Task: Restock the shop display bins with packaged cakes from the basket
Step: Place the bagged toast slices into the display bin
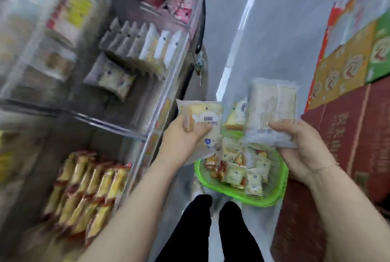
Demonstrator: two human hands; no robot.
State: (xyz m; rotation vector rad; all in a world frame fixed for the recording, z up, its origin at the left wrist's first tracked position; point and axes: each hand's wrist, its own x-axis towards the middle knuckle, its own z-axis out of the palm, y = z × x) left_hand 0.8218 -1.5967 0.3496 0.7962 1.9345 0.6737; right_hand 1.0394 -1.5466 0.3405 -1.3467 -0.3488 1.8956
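Clear plastic bins (160,84) at left hold cakes stood on edge in rows, white packs (145,47) up top and yellow-red packs (88,185) below, likely so more fit and labels show. Left hand (183,135) has its fingers curled round one cake (201,118), raised beside the bin edge, probably next to go in. Right hand (299,143) grips a small stack of cakes (272,109) as reserve above the green basket (276,194), which sits on the floor near the feet, still well filled.
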